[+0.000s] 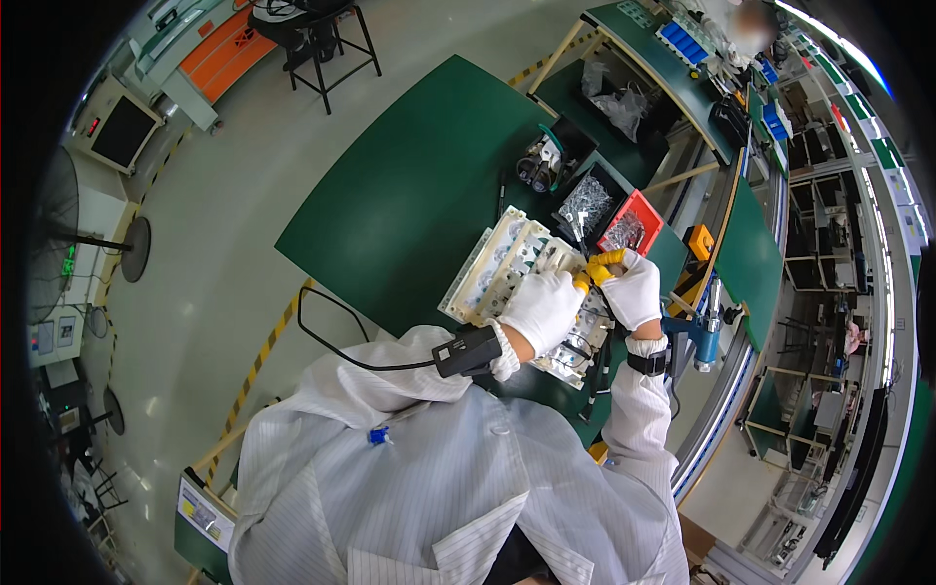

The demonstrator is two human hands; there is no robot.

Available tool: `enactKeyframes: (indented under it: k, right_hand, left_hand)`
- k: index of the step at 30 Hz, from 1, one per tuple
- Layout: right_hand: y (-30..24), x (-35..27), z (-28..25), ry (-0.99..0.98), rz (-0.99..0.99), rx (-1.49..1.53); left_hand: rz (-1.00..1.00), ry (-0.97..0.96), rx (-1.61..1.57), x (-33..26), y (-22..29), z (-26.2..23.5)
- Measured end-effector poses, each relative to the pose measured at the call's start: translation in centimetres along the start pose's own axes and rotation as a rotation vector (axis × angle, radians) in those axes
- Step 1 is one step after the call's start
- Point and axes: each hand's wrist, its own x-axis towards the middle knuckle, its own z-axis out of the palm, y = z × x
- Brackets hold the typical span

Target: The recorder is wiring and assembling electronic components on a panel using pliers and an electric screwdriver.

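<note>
Panels (509,261), white, side by side on green table (400,185), right below hands. Left hand (541,310), white-gloved, back up, over panels; right hand (634,291), gloved too, just beside. Yellow-covered fingertips (608,257) together or nearly so at panels' far right end; grip hidden, cannot tell whether clamped on anything. Just beyond: black bin (612,177) with small metal parts, red bin (645,208) beside it. Black pen (501,195) near panels. Blue device (704,343) right of right wrist.

Pale striped coat (409,497); past its cuffs, white yellow-tipped gloves (542,310); by its left cuff, corded black box (466,351); by its right, black wristband (646,364).
</note>
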Motion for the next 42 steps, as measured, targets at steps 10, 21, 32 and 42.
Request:
enactKeyframes:
  k: [10,21,32,42]
  right_hand:
    - [-1.0,0.4,-0.2,-0.062,0.028,0.08]
    - [0.6,0.5,0.0,-0.059,0.042,-0.113]
    - [-0.4,-6.0,-0.7,0.333,0.129,0.178]
    - [13.3,-13.6,-5.0,0.908,0.27,-0.178]
  left_hand:
    - [-0.001,-0.008,-0.005,-0.1,-0.1,0.2]
    - [-0.025,-0.021,-0.031,0.0,0.0,-0.5]
    - [0.061,-0.126,-0.077,0.5,-1.0,-1.8]
    - [0.128,-0.185,-0.168,1.2,-2.2,-2.1]
